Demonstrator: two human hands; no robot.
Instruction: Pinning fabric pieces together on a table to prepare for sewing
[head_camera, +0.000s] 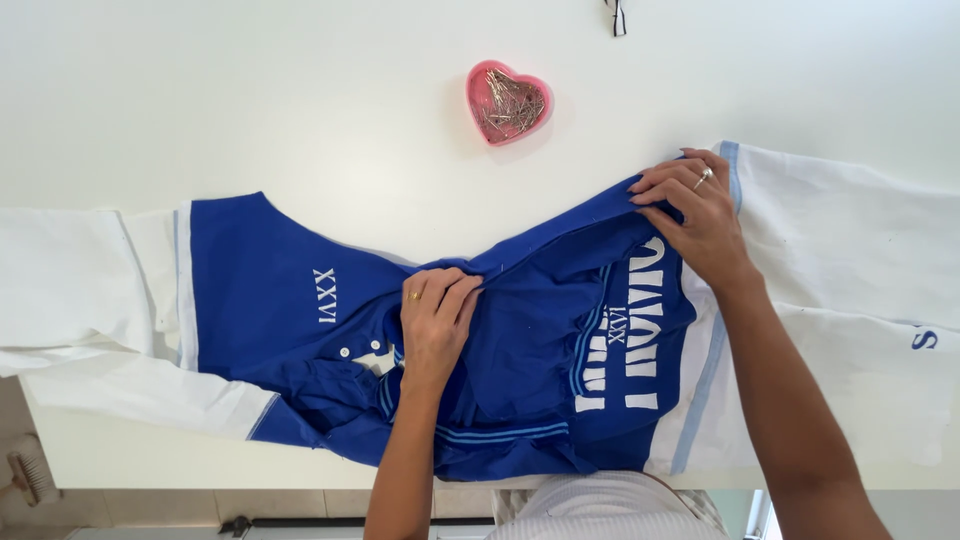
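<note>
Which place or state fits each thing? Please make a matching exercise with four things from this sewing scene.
Things:
1. pink heart-shaped dish of metal pins
2. left hand
3. right hand
4. blue jacket with white sleeves

Places or states:
A. spread flat across the white table
B. pinching a fold of blue cloth at the middle
C. alone on the table beyond the jacket
D. pressing on the blue edge near a white sleeve

Pairs: 1-C, 2-B, 3-D, 4-A

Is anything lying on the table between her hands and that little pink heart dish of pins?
Nothing visible. Both the left hand and right hand press on the blue and white jacket. Between them and the pink heart dish there is only bare white table.
</note>
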